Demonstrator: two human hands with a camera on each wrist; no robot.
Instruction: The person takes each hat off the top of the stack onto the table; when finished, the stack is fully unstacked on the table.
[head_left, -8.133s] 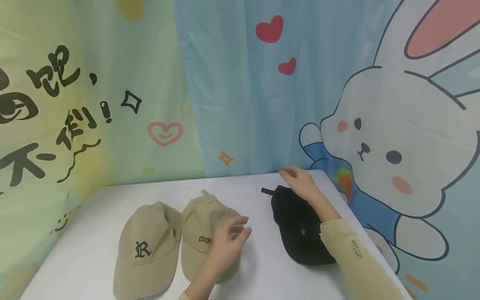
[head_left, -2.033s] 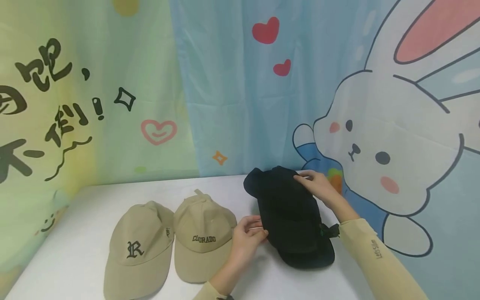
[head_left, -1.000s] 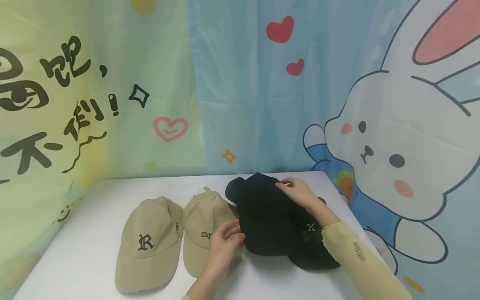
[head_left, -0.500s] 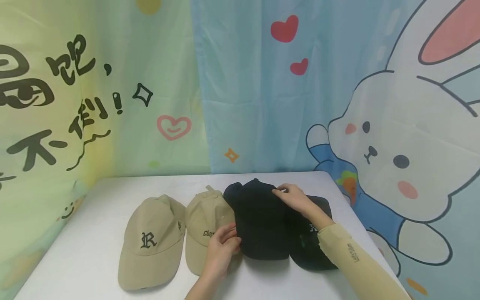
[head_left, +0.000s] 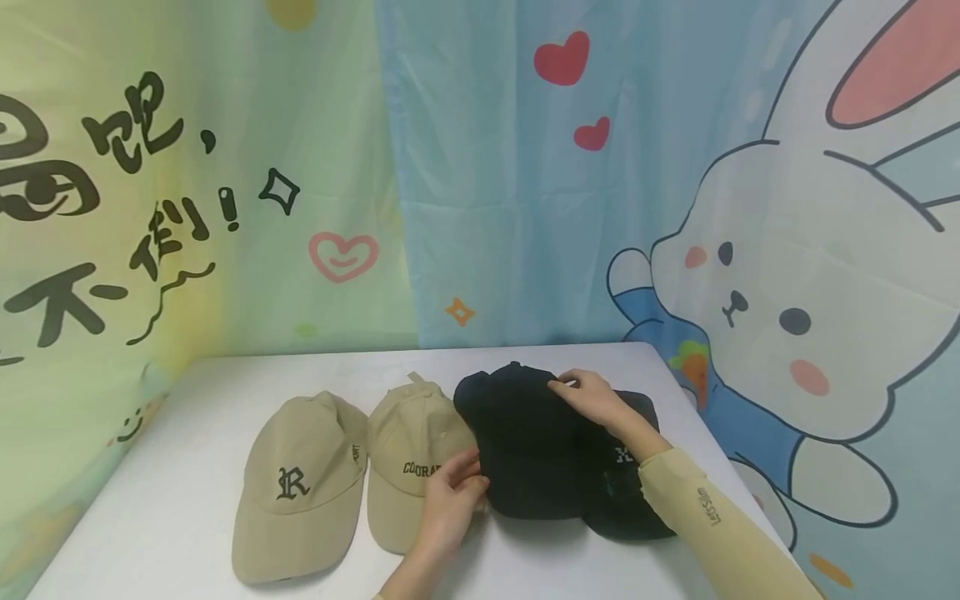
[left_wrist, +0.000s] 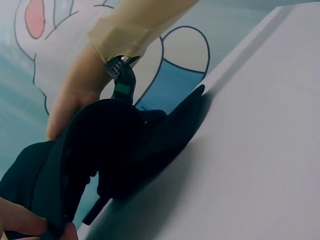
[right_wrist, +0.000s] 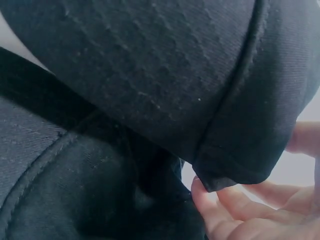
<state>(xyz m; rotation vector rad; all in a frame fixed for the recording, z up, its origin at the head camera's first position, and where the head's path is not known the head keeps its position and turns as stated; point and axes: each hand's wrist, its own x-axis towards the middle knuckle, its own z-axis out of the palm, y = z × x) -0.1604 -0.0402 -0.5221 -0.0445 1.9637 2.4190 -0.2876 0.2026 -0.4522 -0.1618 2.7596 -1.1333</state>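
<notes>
A plain black cap (head_left: pixel 525 450) hangs between both hands just above the table, tilted, its lower edge casting a shadow. My left hand (head_left: pixel 450 500) pinches its left edge; the left wrist view shows fingertips (left_wrist: pixel 22 220) on the rim of that cap (left_wrist: pixel 35 170). My right hand (head_left: pixel 592 396) grips the upper right edge, and in the right wrist view its fingers (right_wrist: pixel 240 205) hold a corner of the fabric. A second black cap (head_left: pixel 626 500) with a small pale mark lies to the right, partly hidden by the held cap and right forearm.
A beige cap (head_left: pixel 405 425) lettered COLORADO lies to the left, partly behind my left hand. Beside it is another beige cap (head_left: pixel 300 492) with an R. All rest on a white table (head_left: pixel 172 467) before a printed curtain (head_left: pixel 480 167).
Both hands were without a cap at first. Later they held the plain black cap over the other one. It has since moved left and lower, uncovering the marked cap; the last half second shows little change.
</notes>
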